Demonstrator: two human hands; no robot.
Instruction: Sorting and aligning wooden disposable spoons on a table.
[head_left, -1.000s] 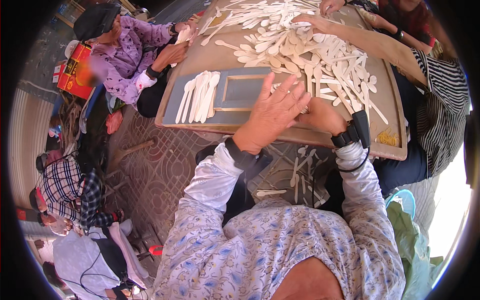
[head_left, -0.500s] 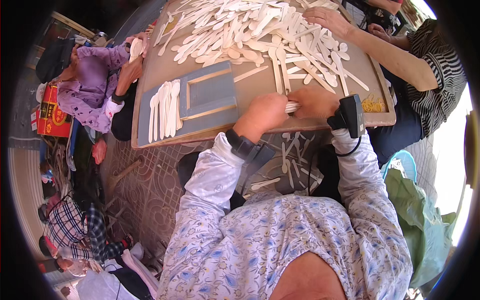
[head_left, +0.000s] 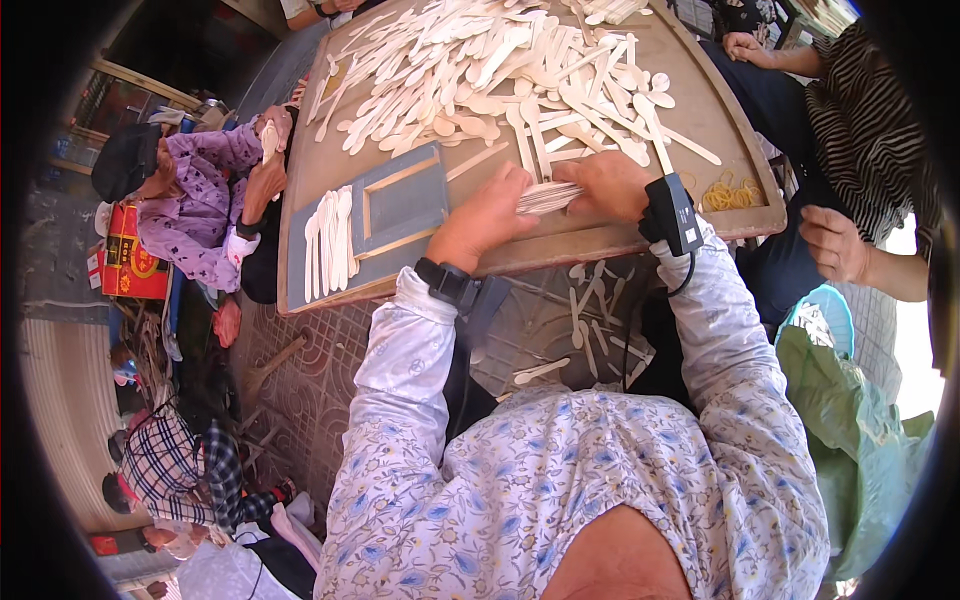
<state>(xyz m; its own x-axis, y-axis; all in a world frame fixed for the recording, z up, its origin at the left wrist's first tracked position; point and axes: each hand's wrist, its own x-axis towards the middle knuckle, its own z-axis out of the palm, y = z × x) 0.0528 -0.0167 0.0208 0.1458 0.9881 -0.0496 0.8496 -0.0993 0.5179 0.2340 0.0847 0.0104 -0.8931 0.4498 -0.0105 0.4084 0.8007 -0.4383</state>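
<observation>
A stack of pale wooden spoons lies sideways between my hands, just above the near edge of the table. My left hand grips its left end, and my right hand closes round the other end. Beyond them a big loose heap of wooden spoons covers the table, and a few single spoons lie close to my fingers. To the left, a row of wooden spoons rests on a grey board with wooden strips fixed on it.
The brown table has a raised rim. Yellow rubber bands lie at its right corner. A person in purple holds spoons at the left; another in stripes sits right. A blue basket and green sack stand lower right.
My hands have moved apart, so more of the spoon stack shows between them. The person at the right has drawn a hand back from the heap. The whole view has shifted slightly.
</observation>
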